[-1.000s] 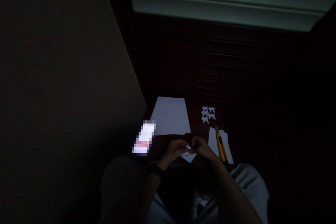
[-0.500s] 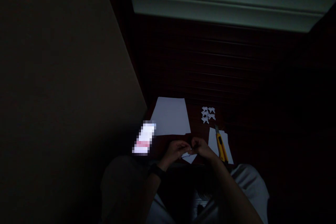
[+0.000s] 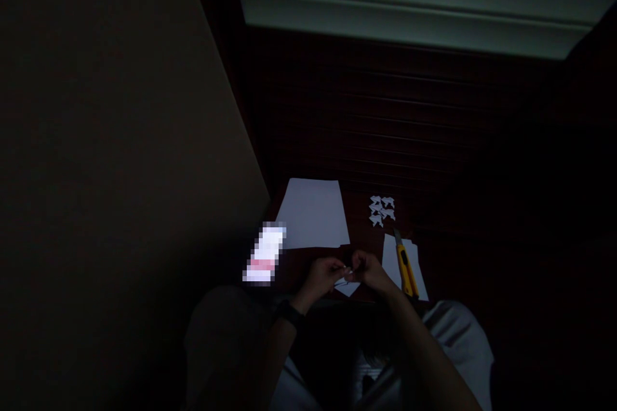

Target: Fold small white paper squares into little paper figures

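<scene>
My left hand (image 3: 326,275), with a dark band on its wrist, and my right hand (image 3: 367,270) meet over the near edge of a small dark table. Both are closed, fingertips pinching a white piece of paper (image 3: 348,289) between them. Its lower part shows as a pointed corner below my fingers; the upper part is mostly hidden by them, and the dim light blurs the folds. Beside my right hand lies a yellow utility knife (image 3: 407,268), blade out, on top of some white paper sheets (image 3: 391,258).
A stack of large white paper (image 3: 315,212) lies at the back left of the table. Several small folded paper figures (image 3: 376,208) sit at the back right. A lit, pixelated phone-like screen (image 3: 265,253) is at the left. A wall (image 3: 144,141) rises close on the left.
My fingertips have shifted slightly on the paper, and a little white edge now shows between them. The knife, sheets, figures and screen are where they were.
</scene>
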